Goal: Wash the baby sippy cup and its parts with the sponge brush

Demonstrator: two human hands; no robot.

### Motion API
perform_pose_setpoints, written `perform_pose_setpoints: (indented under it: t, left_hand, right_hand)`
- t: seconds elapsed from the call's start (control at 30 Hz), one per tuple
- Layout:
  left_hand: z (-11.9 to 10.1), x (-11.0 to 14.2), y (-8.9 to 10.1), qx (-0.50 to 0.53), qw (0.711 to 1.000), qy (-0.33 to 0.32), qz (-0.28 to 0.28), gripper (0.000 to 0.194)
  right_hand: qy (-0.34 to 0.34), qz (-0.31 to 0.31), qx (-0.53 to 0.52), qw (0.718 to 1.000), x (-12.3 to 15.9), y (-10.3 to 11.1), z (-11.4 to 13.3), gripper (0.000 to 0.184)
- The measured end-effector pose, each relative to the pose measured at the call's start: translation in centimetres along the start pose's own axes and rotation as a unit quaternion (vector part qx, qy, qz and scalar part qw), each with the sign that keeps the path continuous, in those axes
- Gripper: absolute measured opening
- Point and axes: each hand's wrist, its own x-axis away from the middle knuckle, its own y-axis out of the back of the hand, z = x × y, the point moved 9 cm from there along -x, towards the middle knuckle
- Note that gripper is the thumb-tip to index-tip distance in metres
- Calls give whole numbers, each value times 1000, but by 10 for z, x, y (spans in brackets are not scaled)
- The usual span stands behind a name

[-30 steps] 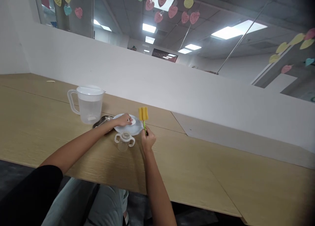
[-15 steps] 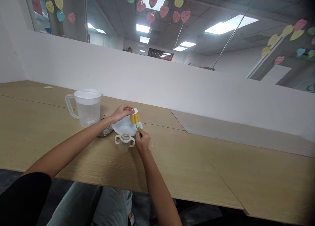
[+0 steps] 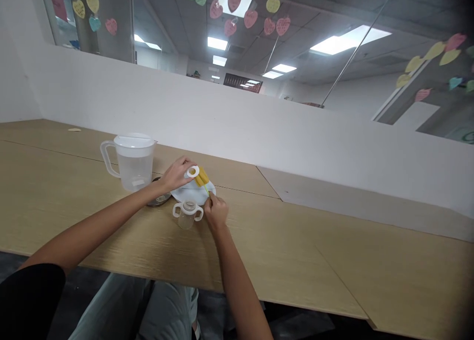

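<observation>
Pinching the ring [image 3: 188, 173] at the sponge [image 3: 202, 177], left hand [image 3: 179, 173] is partly closed; right hand [image 3: 217, 211] is closed around the handle [image 3: 206, 189].

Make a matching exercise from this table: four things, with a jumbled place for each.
1. Pitcher
2. White ring
3. Yellow sponge brush
4. Two-handled cup

A. In the right hand
B. On the table, on the near side of the plate
C. On the table, left of the plate
D. In the left hand

Pairs: 1-C, 2-D, 3-A, 4-B
</observation>
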Motion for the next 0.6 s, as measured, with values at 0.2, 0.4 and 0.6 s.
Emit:
perform_pose_setpoints:
  t: [0.2,0.4,0.6]
  left_hand:
    - [18,0,4,12,997,59,-47,49]
    - [41,27,9,55,986,146,-67,61]
    - [82,94,11,54,973,200,-104,52]
  right_hand:
    - [-7,-22,-55,998,-2,9,-2,42]
    - [-56,25,-39,997,-4,6,-9,43]
    - [-160,25,-28,986,-4,13,-33,45]
